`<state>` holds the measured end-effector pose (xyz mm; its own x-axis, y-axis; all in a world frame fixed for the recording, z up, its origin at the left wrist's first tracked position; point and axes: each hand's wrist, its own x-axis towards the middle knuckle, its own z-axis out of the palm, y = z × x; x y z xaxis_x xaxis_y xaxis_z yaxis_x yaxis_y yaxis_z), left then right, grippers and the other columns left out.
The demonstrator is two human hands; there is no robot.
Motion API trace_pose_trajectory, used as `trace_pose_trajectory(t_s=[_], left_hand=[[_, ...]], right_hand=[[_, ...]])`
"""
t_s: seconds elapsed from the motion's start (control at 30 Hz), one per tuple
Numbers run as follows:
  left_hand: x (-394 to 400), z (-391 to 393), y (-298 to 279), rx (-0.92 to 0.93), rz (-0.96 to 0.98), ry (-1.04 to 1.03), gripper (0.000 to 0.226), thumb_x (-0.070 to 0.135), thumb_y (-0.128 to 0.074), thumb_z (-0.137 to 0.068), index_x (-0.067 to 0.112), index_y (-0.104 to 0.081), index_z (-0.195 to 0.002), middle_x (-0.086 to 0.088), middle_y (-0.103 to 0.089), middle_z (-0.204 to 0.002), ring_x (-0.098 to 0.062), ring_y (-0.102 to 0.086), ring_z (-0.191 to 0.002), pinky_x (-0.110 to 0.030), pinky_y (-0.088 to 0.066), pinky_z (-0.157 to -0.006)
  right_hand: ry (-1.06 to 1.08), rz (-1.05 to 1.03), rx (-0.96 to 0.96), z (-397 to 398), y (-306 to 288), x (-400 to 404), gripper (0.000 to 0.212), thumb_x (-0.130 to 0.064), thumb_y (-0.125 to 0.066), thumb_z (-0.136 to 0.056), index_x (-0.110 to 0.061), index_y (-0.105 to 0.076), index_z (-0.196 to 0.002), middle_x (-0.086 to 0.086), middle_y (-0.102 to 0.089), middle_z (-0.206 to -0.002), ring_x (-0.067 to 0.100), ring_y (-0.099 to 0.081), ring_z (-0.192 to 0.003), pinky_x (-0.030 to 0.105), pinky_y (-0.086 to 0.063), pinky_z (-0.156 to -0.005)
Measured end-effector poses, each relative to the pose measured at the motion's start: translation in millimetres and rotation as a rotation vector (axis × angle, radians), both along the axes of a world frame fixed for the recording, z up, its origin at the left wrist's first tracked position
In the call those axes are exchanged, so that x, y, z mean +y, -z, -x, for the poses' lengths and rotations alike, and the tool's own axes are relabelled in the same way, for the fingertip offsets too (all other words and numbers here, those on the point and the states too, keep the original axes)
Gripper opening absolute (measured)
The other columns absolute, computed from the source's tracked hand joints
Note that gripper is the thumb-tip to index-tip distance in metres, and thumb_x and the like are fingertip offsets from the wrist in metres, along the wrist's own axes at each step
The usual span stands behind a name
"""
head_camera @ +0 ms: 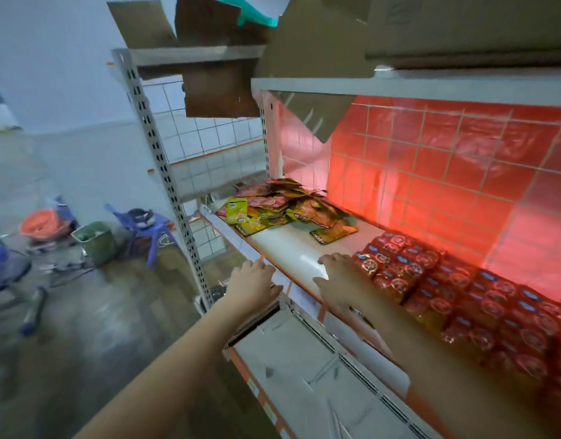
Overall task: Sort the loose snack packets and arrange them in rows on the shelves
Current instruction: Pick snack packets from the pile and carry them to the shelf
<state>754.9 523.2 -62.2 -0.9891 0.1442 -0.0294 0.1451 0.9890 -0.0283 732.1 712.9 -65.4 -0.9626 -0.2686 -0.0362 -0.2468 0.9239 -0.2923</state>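
Both empty: left hand braces flat on the shelf front edge, right hand lies open-fingered against the red packet rows, likely squaring their end

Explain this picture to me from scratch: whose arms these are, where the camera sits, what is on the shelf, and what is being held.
There is no machine here. One camera worn on a person's head looks forward and down, so the two bare arms are their own. The left hand rests on the shelf's front edge. The right hand lies flat on the white shelf, beside the red packets already lined up in rows. Farther along the shelf lies a loose pile of mixed packets, red and yellow-green, with one stray packet apart from it. Neither hand holds anything.
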Motion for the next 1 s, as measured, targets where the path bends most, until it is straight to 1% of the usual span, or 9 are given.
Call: trace_pose_trajectory(t_s=[0.17,0.27,0.37,0.47,0.5,0.63,0.73,0.9,1.0], left_hand=[[-3,81,2,0.033,-0.026,0.054,0.046,0.045,-0.044,-0.095,0.018,-0.048,-0.132,-0.005,-0.050,-0.133,-0.026,-0.043,-0.124,-0.037,-0.039,-0.097],[7,128,1,0.033,-0.075,0.089,0.046,0.045,-0.043,-0.096,0.017,-0.049,-0.132,-0.005,-0.051,-0.133,-0.026,-0.044,-0.124,-0.039,-0.042,-0.096],[27,168,-2,0.072,-0.154,0.136,0.042,0.042,-0.046,-0.095,0.012,-0.056,-0.122,-0.008,-0.058,-0.121,-0.027,-0.051,-0.116,-0.038,-0.044,-0.092],[52,201,-7,0.108,-0.208,0.167,0.037,0.037,-0.047,-0.095,0.005,-0.058,-0.108,-0.013,-0.060,-0.109,-0.029,-0.054,-0.107,-0.036,-0.044,-0.086],[60,212,-5,0.099,-0.196,0.177,0.037,0.036,-0.045,-0.096,0.004,-0.057,-0.111,-0.014,-0.058,-0.112,-0.029,-0.052,-0.109,-0.035,-0.043,-0.087],[82,245,8,-0.012,-0.195,0.137,0.046,0.037,-0.038,-0.099,0.004,-0.046,-0.129,-0.017,-0.046,-0.133,-0.031,-0.041,-0.122,-0.036,-0.039,-0.096],[89,258,19,-0.041,-0.211,0.101,0.054,0.039,-0.039,-0.097,0.004,-0.035,-0.138,-0.018,-0.032,-0.146,-0.033,-0.031,-0.132,-0.038,-0.033,-0.104],[80,261,33,0.029,-0.287,0.141,0.049,0.040,-0.041,-0.097,0.008,-0.045,-0.133,-0.016,-0.031,-0.145,-0.030,-0.030,-0.133,-0.037,-0.030,-0.104],[70,264,40,0.100,-0.264,0.190,0.047,0.044,-0.049,-0.093,0.010,-0.054,-0.126,-0.017,-0.039,-0.141,-0.033,-0.037,-0.129,-0.039,-0.037,-0.099]], right_hand=[[0.211,0.044,-0.061,82,0,9,0.043,-0.027,-0.050,-0.093,-0.004,-0.046,-0.128,0.017,-0.052,-0.127,0.030,-0.050,-0.115,0.033,-0.042,-0.090],[0.296,0.049,-0.076,125,4,14,0.043,-0.031,-0.052,-0.089,-0.009,-0.049,-0.126,0.013,-0.054,-0.128,0.029,-0.050,-0.118,0.031,-0.041,-0.094],[0.385,0.105,-0.095,160,21,24,0.055,-0.033,-0.057,-0.082,-0.017,-0.045,-0.134,0.007,-0.051,-0.134,0.027,-0.051,-0.119,0.030,-0.042,-0.096],[0.535,0.192,-0.103,179,23,29,0.054,-0.037,-0.066,-0.078,-0.015,-0.054,-0.126,0.011,-0.060,-0.122,0.027,-0.059,-0.109,0.027,-0.045,-0.081],[0.564,0.205,-0.122,185,26,30,0.058,-0.042,-0.068,-0.076,-0.015,-0.055,-0.126,0.011,-0.060,-0.122,0.027,-0.058,-0.110,0.026,-0.044,-0.080],[0.620,0.124,-0.161,200,29,30,0.087,-0.061,-0.070,-0.068,-0.011,-0.045,-0.135,0.016,-0.047,-0.135,0.033,-0.041,-0.125,0.033,-0.040,-0.097],[0.689,0.129,-0.207,205,28,28,0.089,-0.058,-0.076,-0.066,-0.009,-0.046,-0.133,0.017,-0.043,-0.134,0.034,-0.040,-0.125,0.033,-0.040,-0.098],[0.750,0.213,-0.202,202,25,21,0.094,-0.062,-0.082,-0.049,-0.032,-0.049,-0.131,0.012,-0.046,-0.130,0.031,-0.044,-0.122,0.030,-0.042,-0.095],[0.814,0.344,-0.215,195,28,11,0.103,-0.052,-0.086,-0.051,-0.026,-0.037,-0.138,0.010,-0.042,-0.134,0.029,-0.044,-0.121,0.027,-0.043,-0.090]])
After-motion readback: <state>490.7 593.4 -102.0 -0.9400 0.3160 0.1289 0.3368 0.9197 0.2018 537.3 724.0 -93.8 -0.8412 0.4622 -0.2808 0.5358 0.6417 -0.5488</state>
